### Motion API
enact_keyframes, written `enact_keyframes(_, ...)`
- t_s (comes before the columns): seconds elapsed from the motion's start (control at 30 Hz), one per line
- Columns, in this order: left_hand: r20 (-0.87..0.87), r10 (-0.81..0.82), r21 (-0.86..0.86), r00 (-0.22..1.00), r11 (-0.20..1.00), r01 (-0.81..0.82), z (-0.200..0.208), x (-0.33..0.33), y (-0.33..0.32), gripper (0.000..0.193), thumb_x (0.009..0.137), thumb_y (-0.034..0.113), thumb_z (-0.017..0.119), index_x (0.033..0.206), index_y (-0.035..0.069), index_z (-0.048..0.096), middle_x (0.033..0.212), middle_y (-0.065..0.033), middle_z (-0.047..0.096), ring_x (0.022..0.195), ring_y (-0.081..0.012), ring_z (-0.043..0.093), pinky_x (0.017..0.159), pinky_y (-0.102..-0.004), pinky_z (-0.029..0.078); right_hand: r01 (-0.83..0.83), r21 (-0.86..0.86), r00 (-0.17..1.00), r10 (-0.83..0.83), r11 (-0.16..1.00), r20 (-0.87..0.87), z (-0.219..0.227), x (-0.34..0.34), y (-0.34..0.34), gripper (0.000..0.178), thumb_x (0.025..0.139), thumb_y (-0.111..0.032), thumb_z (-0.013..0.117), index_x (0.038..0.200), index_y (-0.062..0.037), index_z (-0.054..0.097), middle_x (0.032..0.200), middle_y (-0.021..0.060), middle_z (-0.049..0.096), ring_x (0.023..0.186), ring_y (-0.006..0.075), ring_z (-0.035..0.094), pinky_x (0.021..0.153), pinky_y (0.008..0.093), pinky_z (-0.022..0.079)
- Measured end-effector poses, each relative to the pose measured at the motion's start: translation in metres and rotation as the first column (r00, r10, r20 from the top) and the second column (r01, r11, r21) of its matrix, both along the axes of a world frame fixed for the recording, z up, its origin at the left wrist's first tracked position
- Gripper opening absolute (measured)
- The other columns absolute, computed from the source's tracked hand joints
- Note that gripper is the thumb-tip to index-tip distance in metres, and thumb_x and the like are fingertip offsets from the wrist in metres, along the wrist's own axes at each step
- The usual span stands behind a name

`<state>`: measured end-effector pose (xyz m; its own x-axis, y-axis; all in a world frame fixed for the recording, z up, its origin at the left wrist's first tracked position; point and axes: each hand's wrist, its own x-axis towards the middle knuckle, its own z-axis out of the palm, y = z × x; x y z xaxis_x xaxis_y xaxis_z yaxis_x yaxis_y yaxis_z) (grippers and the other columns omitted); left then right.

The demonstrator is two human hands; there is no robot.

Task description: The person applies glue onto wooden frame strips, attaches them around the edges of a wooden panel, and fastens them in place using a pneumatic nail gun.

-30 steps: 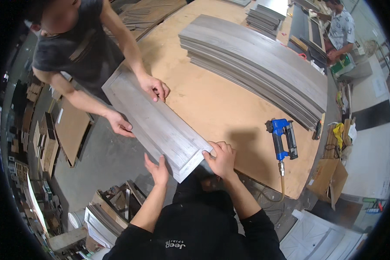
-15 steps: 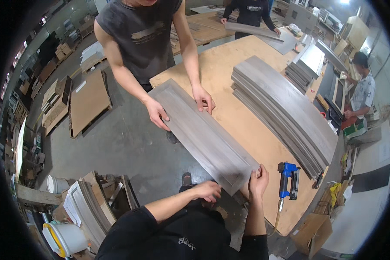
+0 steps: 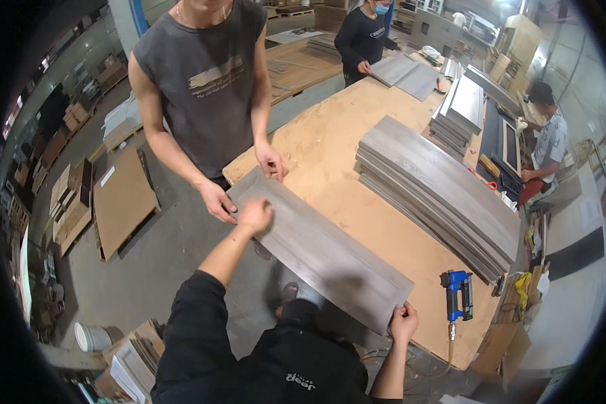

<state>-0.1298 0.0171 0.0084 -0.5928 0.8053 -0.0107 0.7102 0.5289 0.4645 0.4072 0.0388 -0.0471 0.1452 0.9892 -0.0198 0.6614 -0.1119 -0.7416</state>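
Note:
A long grey wood-grain panel (image 3: 316, 232), with a raised border, lies across the near-left edge of the workbench, partly overhanging it. My right hand (image 3: 403, 324) grips its near right corner, thumb on top. Over the panel's far end, my left hand (image 3: 254, 215) is on or just above the face, fingers curled together; slight blur hides whether anything is in them. Facing me, a co-worker in a dark sleeveless top holds that far end, one hand (image 3: 217, 202) at the left edge and the other hand (image 3: 271, 161) at the far corner.
On the wooden workbench (image 3: 330, 145), a tall stack of grey panels (image 3: 438, 188) stands to the right. A blue nail gun (image 3: 456, 296) with a hose lies near the front edge. Another stack (image 3: 459, 111) sits farther back. Two more people work beyond. Flat boards (image 3: 121, 202) stand on the left floor.
My left hand has moved from beside the panel's near end up to its far end. My right hand keeps its corner. The person at the back has set down a long panel.

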Motion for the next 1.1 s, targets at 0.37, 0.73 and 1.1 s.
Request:
enact_keyframes(0.37, 0.021, 0.065, -0.311, 0.998, 0.949, -0.055, 0.029, -0.127, 0.024, 0.043, 0.083, 0.032, 0.079, 0.108, 0.000, 0.066, 0.114, -0.0232, 0.068, 0.109, -0.0367, 0.066, 0.092, -0.0451, 0.053, 0.275, -0.111, 0.959, -0.265, 0.955, 0.097, 0.015, -0.033, -0.003, 0.031, 0.085, -0.013, 0.066, 0.111, 0.0040, 0.070, 0.096, 0.0197, 0.068, 0.087, 0.0278, 0.066, 0.082, 0.0402, 0.051)
enact_keyframes(0.73, 0.010, -0.098, -0.158, 0.995, 0.982, 0.099, 0.000, -0.150, 0.014, 0.046, 0.086, 0.027, 0.073, 0.121, -0.001, 0.063, 0.113, -0.0211, 0.069, 0.112, -0.0361, 0.065, 0.094, -0.0423, 0.051, 0.353, -0.065, 0.932, -0.344, 0.933, 0.111, 0.030, -0.056, -0.008, 0.033, 0.081, -0.011, 0.067, 0.111, 0.0037, 0.070, 0.091, 0.0205, 0.069, 0.087, 0.0310, 0.067, 0.082, 0.0392, 0.052)
enact_keyframes(1.1, 0.684, -0.022, 0.036, 0.729, 0.999, -0.004, 0.048, -0.192, -0.038, 0.021, 0.098, 0.020, 0.063, 0.096, 0.001, 0.070, 0.078, 0.0000, 0.064, 0.071, -0.0095, 0.059, 0.065, -0.0271, 0.049, 0.342, -0.247, 0.898, -0.392, 0.907, -0.198, 0.092, -0.013, -0.042, 0.023, 0.088, -0.015, 0.069, 0.106, -0.0015, 0.075, 0.089, 0.0027, 0.071, 0.082, 0.0119, 0.065, 0.070, 0.0273, 0.050)
